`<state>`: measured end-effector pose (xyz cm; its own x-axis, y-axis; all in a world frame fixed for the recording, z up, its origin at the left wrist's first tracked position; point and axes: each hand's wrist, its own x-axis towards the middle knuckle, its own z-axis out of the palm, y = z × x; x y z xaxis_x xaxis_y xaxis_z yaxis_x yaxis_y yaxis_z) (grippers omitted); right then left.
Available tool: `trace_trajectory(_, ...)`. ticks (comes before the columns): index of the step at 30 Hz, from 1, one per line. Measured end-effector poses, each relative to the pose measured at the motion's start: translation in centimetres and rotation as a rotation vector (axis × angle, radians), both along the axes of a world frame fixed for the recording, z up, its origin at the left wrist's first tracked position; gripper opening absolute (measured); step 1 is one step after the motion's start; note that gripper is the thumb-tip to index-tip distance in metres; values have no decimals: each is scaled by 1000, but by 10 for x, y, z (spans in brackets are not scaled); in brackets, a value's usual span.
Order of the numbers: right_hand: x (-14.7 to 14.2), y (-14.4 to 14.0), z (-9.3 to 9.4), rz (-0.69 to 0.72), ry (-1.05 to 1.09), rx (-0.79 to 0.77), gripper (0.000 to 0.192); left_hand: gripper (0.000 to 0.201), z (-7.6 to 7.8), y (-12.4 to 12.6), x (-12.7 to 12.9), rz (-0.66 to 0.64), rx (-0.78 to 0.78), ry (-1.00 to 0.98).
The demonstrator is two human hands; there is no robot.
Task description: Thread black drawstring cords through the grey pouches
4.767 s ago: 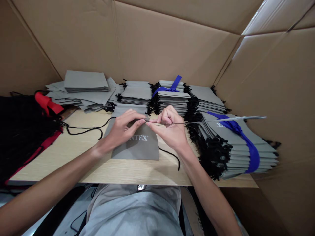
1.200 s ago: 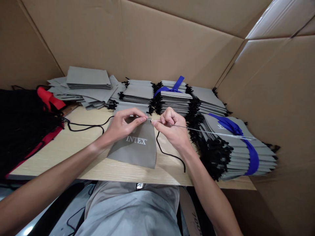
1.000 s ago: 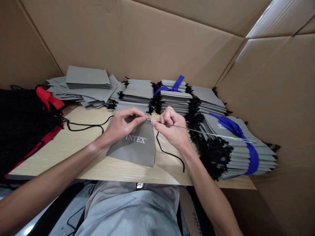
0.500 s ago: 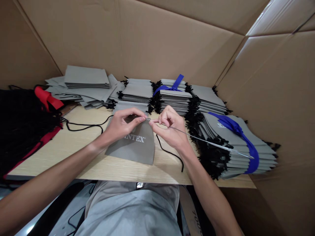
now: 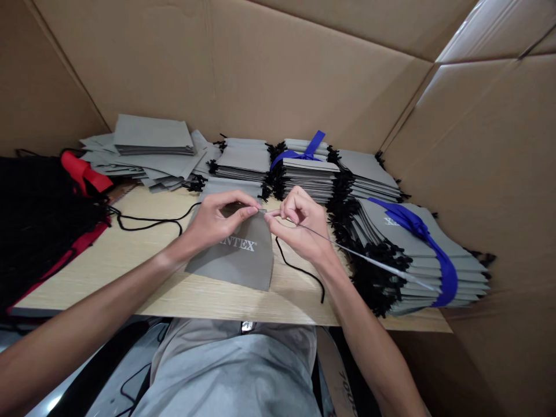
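Note:
A grey drawstring pouch point(image 5: 234, 263) with white INTEX lettering lies on the table in front of me. My left hand point(image 5: 223, 217) pinches its top edge near the right corner. Close beside it, my right hand point(image 5: 304, 226) is closed on a long thin metal threading rod point(image 5: 369, 258), whose far end points right and toward me. The rod's near tip meets the pouch's corner between my fingertips; whether it is inside the hem I cannot tell. One black cord point(image 5: 299, 267) hangs out right of the pouch, and another point(image 5: 152, 220) trails off to the left.
Loose grey pouches point(image 5: 152, 136) are heaped at the back left. Corded pouch stacks point(image 5: 243, 159) stand along the back, and a bundle tied with blue ribbon point(image 5: 447, 272) lies at right. Black cords point(image 5: 43, 220) with a red band fill the left. Cardboard walls point(image 5: 304, 75) enclose the table.
The rod's far end has swung slightly left and toward me. Both hands keep almost the same place at the pouch's top edge.

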<state>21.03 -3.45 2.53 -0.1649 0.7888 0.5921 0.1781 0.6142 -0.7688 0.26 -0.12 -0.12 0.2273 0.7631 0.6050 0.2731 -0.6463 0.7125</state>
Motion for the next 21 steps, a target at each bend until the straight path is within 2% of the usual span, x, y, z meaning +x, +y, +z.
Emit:
trace_trajectory(13, 0, 1, -1, -53, 2, 10, 43, 21, 1, -1, 1, -22, 16, -17)
trace_trajectory(21, 0, 2, -2, -26, 28, 31, 41, 19, 1, -1, -1, -3, 50, 27)
